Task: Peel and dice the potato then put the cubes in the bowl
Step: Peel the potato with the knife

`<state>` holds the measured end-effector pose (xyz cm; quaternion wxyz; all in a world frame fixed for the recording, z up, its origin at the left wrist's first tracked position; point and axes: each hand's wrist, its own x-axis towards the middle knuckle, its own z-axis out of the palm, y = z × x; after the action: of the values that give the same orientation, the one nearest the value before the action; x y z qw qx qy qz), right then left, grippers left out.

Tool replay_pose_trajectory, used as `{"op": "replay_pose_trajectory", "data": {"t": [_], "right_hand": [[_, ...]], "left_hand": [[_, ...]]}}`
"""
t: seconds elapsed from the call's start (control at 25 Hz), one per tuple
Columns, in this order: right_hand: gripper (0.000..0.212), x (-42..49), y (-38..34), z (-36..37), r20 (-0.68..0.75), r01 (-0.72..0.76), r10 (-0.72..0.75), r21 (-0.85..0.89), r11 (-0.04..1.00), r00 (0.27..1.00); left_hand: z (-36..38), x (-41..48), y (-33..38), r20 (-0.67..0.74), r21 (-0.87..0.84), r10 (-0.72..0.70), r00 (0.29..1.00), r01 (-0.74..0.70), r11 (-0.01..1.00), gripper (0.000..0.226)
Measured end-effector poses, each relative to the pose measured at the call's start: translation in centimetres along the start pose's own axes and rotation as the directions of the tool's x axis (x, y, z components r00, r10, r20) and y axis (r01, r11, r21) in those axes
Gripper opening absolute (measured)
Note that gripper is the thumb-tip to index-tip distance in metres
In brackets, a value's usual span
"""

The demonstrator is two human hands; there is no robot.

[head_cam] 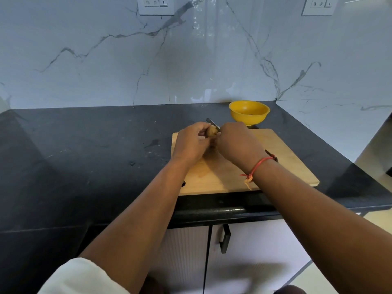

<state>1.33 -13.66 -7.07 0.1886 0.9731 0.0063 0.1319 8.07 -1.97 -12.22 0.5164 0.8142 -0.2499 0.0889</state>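
Note:
My left hand grips a small brown potato above the far end of the wooden cutting board. My right hand holds a knife or peeler whose metal blade pokes out past the potato, lying against its top; the handle is hidden inside my fist. Most of the potato is covered by my fingers. A yellow bowl stands on the counter just behind the board, to the right of my hands.
The board lies on a black stone counter near its front edge. A marble wall runs behind and turns a corner at the right. Cupboard doors with a dark handle are below.

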Motion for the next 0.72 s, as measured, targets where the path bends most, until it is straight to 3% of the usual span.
{"op": "replay_pose_trajectory", "data": {"t": [0.24, 0.4, 0.6, 0.72], "right_hand": [[0.034, 0.2, -0.1, -0.7, -0.014, 0.013, -0.013, -0.042, 0.999, 1.000], [0.036, -0.6, -0.5, -0.5, -0.022, 0.093, -0.096, -0.102, 0.990, 0.995], [0.041, -0.7, -0.9, -0.9, 0.000, 0.061, -0.061, -0.059, 0.996, 0.998], [0.036, -1.1, -1.0, -0.6, 0.027, -0.013, 0.011, 0.065, 0.998, 1.000]], "left_hand": [[0.1, 0.0, 0.1, -0.009, -0.020, -0.004, 1.000, 0.004, 1.000, 0.030], [0.0, 0.0, -0.1, 0.012, -0.060, -0.035, 0.999, 0.036, 0.998, 0.032], [0.0, -0.1, -0.1, -0.010, -0.066, -0.052, 0.999, 0.051, 0.997, 0.026], [-0.1, 0.1, -0.2, -0.018, -0.084, -0.106, 0.994, 0.104, 0.991, 0.024]]}}
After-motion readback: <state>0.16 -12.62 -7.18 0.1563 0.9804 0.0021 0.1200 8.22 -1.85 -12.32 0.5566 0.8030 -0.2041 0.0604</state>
